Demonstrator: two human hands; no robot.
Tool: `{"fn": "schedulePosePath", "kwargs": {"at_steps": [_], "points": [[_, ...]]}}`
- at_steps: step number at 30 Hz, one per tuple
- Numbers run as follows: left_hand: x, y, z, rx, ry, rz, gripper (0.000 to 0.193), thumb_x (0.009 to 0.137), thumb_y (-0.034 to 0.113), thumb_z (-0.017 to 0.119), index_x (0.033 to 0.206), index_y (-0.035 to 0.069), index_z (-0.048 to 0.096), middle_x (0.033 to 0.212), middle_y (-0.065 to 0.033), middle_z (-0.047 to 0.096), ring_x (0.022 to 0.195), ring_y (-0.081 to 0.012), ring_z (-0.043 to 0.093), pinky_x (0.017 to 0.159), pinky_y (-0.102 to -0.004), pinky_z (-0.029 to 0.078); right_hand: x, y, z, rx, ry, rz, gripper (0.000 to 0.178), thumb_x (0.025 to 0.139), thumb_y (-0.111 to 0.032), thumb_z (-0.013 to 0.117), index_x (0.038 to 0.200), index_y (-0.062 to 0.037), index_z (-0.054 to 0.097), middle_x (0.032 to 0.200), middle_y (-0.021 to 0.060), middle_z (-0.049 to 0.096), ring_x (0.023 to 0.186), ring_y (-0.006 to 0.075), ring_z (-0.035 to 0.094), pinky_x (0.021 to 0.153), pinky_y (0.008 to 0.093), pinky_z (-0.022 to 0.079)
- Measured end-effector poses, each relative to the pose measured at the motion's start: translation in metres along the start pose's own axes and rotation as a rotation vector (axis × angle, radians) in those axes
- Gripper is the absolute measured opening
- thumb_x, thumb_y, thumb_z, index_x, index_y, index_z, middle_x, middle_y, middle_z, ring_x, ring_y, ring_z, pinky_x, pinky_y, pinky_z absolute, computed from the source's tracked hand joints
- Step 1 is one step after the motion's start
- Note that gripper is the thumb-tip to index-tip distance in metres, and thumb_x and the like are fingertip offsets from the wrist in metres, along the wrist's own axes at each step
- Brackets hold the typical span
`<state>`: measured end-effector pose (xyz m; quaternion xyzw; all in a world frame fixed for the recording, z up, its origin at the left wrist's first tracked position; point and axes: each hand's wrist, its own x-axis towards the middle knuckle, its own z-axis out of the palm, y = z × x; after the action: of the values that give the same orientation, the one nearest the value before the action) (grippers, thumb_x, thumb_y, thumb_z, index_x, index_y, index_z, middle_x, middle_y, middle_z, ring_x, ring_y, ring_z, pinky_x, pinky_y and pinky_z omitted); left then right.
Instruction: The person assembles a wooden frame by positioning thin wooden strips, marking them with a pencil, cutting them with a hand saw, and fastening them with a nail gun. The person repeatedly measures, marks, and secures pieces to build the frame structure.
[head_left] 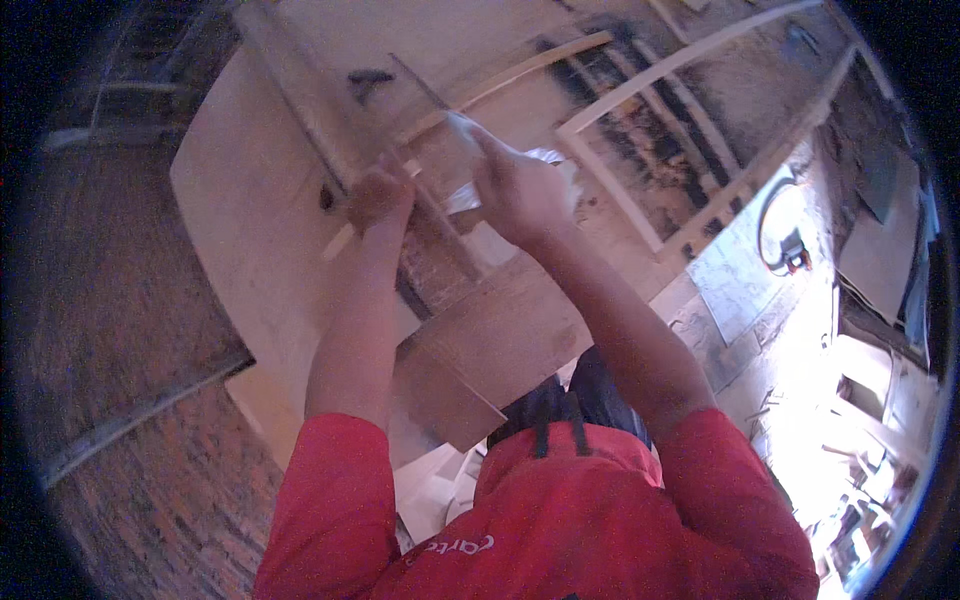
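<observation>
My left hand (pixel 380 197) is closed against the edge of a long wooden board (pixel 315 95), which slants across the worktable (pixel 235 170). My right hand (pixel 525 198) is closed round a thin, dark, straight tool (pixel 420 80) that points up and left. Motion blurs the tool, so I cannot make out its kind. A crumpled white piece (pixel 464 198) shows between my hands, and I cannot tell whether it is paper or plastic. Under and nearer than my hands lies a flat brown panel (pixel 500 330).
A pale wooden frame (pixel 610 190) lies to the right, with dark-stained strips beside it. Beyond my left hand rests a small dark object (pixel 370 75). A brick wall (pixel 150 490) rises on the left. Bright light falls on a floor with scraps (pixel 860 500) at lower right.
</observation>
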<state>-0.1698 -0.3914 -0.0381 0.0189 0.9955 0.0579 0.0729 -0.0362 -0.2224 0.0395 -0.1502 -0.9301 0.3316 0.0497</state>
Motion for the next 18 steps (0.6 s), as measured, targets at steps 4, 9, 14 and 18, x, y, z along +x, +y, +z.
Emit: {"fn": "schedulePosePath", "kwargs": {"at_steps": [4, 9, 14, 18], "points": [[0.036, -0.035, 0.040, -0.001, 0.124, 0.146, 0.065, 0.104, 0.048, 0.032, 0.105, 0.001, 0.077, 0.108, -0.0282, 0.072, 0.103, -0.0444, 0.071, 0.092, -0.0568, 0.055, 0.062, 0.026, 0.014, -0.254, 0.123, -0.230, 0.050, 0.095, -0.024, 0.059, 0.145, -0.0202, 0.055, 0.114, 0.0159, 0.071, 0.104, 0.0383, 0.066, 0.087, 0.0535, 0.052], [0.029, -0.023, 0.009, -0.033, 0.098, 0.055, 0.070, 0.104, 0.055, 0.033, 0.101, 0.000, 0.077, 0.107, -0.0283, 0.072, 0.101, -0.0465, 0.071, 0.088, -0.0569, 0.055, 0.039, 0.039, 0.016, -0.517, -0.119, -0.407, 0.041, 0.089, -0.026, 0.067, 0.130, -0.0209, 0.067, 0.128, 0.0116, 0.064, 0.126, 0.0363, 0.055, 0.102, 0.0659, 0.041], [-0.035, -0.037, -0.090, -0.054, 0.153, 0.039, 0.066, 0.105, 0.055, 0.035, 0.109, 0.001, 0.073, 0.111, -0.0290, 0.070, 0.103, -0.0463, 0.069, 0.087, -0.0556, 0.054, 0.013, 0.050, 0.037, -0.539, -0.120, -0.349, 0.036, 0.085, -0.020, 0.067, 0.121, -0.0186, 0.072, 0.126, 0.0131, 0.064, 0.132, 0.0346, 0.053, 0.111, 0.0727, 0.029], [-0.102, -0.122, -0.095, -0.135, 0.258, -0.057, 0.037, 0.101, 0.031, 0.055, 0.117, 0.000, 0.068, 0.120, -0.0241, 0.069, 0.111, -0.0426, 0.066, 0.093, -0.0537, 0.051, 0.021, 0.064, 0.040, -0.508, 0.123, -0.259, 0.035, 0.084, -0.015, 0.065, 0.118, -0.0182, 0.072, 0.124, 0.0131, 0.065, 0.132, 0.0357, 0.054, 0.111, 0.0750, 0.026]]}}
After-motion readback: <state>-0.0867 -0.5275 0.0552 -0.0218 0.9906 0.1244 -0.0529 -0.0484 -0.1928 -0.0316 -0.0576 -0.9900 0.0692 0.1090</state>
